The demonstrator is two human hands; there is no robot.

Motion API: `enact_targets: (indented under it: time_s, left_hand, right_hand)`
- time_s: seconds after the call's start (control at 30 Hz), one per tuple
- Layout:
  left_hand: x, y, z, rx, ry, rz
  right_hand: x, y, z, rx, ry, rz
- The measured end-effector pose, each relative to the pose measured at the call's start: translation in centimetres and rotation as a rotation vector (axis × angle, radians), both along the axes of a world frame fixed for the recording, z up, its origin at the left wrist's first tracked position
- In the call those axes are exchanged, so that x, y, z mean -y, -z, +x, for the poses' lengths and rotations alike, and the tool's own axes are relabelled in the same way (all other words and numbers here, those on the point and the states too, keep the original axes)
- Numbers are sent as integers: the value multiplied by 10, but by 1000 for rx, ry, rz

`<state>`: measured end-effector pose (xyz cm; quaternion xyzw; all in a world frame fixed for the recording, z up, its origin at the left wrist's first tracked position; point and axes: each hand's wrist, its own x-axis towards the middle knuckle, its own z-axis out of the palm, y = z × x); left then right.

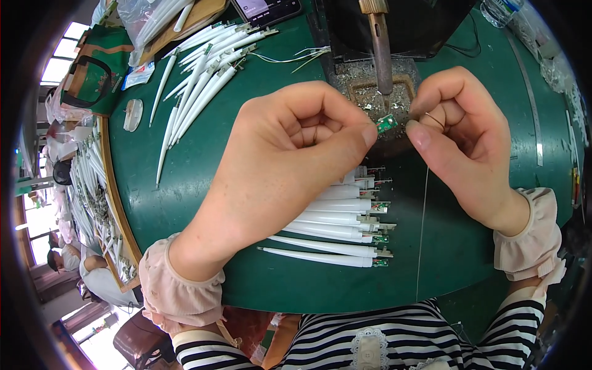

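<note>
1. Green matting covers the curved workbench (185, 185), where a person's left hand (290, 160) is curled shut, thumb and forefinger pinching a tiny green circuit board (387, 123) just under the tip of a fixed soldering iron (382, 55).
2. The right hand (465, 142), fingers folded, pinches a thin solder wire (423, 228) that trails down toward the bench edge.
3. Beneath the left hand, about seven smooth white plastic tubes (333, 216) lie stacked in a row, each ending in a small green board.
4. A looser fan of at least a dozen similar tubes (203, 80) lies at upper left; an exact count cannot be made.
5. A dark phone (268, 9) and a clear plastic bag (139, 18) sit at the far rim.
6. Frilled pink cuffs (179, 290) wrap both wrists.
</note>
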<state>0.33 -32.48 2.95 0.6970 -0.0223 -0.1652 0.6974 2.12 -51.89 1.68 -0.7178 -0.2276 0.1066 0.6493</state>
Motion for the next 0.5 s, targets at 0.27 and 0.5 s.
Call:
enact_targets:
  time_s: [0.27,0.5]
  left_hand:
    - [2,7,-4,404,49,318]
    - [5,5,-8,586,59,511]
  right_hand:
    - [-1,-3,-2,-2,-23,-79]
    - [-3,0,-4,24,-9,-170]
